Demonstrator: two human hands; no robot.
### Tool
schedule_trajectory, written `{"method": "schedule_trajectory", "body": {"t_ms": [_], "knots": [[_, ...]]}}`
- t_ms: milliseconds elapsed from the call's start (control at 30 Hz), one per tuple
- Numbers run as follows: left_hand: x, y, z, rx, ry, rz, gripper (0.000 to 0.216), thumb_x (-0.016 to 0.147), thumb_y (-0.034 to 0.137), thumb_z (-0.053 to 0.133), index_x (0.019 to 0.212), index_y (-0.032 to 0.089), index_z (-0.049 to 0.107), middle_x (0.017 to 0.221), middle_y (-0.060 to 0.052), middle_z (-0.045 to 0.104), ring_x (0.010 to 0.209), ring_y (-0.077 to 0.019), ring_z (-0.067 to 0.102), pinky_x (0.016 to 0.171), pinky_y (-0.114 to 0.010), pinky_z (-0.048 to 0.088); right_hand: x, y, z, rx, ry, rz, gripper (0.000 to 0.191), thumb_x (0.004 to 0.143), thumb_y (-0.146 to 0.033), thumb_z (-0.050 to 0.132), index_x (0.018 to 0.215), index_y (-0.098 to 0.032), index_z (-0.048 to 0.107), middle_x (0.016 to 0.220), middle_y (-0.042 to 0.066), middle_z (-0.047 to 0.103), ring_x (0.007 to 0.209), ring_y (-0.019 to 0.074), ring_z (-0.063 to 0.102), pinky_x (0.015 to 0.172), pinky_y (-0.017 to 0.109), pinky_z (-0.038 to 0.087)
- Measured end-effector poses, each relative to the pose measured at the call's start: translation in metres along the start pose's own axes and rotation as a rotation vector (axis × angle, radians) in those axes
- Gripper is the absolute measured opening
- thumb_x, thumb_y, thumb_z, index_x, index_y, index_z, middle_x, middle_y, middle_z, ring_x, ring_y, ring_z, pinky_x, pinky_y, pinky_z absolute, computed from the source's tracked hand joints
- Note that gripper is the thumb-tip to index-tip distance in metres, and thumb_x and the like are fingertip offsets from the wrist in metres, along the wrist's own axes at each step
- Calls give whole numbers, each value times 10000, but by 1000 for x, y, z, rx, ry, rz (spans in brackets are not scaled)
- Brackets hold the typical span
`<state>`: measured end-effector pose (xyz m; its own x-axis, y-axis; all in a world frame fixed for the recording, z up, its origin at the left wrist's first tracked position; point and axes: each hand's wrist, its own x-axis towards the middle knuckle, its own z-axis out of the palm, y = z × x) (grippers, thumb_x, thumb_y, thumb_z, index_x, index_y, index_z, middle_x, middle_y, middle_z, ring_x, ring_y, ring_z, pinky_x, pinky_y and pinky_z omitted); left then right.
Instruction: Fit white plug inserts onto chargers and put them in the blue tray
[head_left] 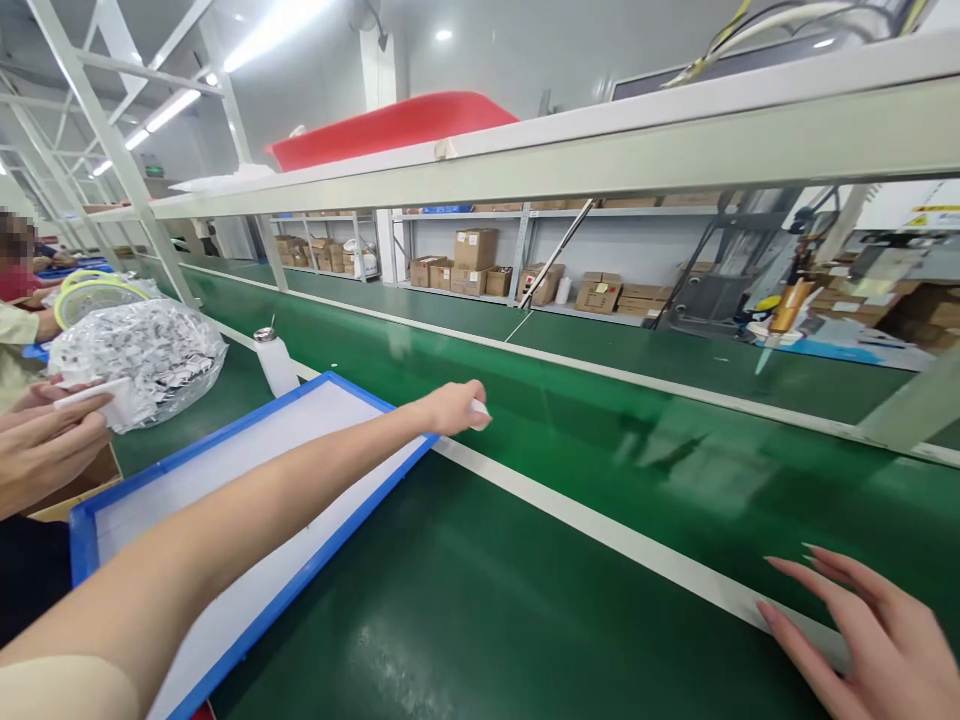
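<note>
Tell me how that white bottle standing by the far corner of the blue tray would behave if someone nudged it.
The white bottle looks tall and narrow for its base, so a push near the metal cap would probably tip it rather than slide it. It seems to be thin plastic, so likely light. Once down, its rounded body might roll along the green bench beside the blue tray.

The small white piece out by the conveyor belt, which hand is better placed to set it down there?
Left. The left hand already grips the white piece over the green belt; the right hand rests open, empty, nearer the body.
</note>
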<state>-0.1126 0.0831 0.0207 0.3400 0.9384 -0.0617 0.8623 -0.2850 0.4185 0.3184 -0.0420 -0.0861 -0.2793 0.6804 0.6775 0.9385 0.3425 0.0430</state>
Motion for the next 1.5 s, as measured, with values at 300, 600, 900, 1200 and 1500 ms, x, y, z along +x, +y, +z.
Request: {"method": "schedule_trajectory", "body": {"t_ms": [300, 600, 900, 1200, 1500], "knots": [[-104, 74, 98, -372, -358, 291, 306, 985, 450, 480, 990, 214, 674, 989, -34, 698, 904, -179, 649, 774, -278, 486, -8, -23, -14, 75, -123, 94, 452, 994, -508, 382, 1176, -155, 597, 1333, 215, 456, 1299, 394, 473, 1017, 543, 470], [-129, 45, 71, -192, -297, 329, 413, 1028, 514, 379, 1083, 208, 651, 1094, -68, 643, 1019, -204, 632, 902, -312, 479, -7, -24, -14, 114, -146, 81, 467, 986, -523, 397, 1154, -144, 611, 1313, 231, 465, 1294, 415, 479, 1014, 568, 476], [-176, -120, -39, 424, -279, -160, 329, 940, 360, 465, 1193, 204, 606, 1134, -122, 655, 1026, -290, 655, 893, -383, 466, 0, -31, -6, 175, -136, 84, 472, 970, -660, 297, 1153, -278, 507, 1274, 200, 463, 1278, 542, 434, 932, 710, 444], [-171, -98, -37, 263, -382, -170, 235, 886, 379, 540, 1020, 204, 621, 1045, -104, 663, 925, -255, 623, 797, -352, 465, 1, -47, -14, 269, -263, -82, 347, 1038, -398, 384, 1376, -324, 404, 1414, 207, 382, 1332, 475, 407, 1004, 619, 378], [-125, 88, 68, -941, -456, 90, 356, 799, 430, 758, 891, 200, 502, 763, -4, 657, 682, -171, 681, 607, -281, 540, -7, -125, -53, 529, -282, -248, 371, 1035, -401, 532, 1357, -221, 499, 1089, 118, 628, 867, 218, 670, 702, 319, 562]]}}
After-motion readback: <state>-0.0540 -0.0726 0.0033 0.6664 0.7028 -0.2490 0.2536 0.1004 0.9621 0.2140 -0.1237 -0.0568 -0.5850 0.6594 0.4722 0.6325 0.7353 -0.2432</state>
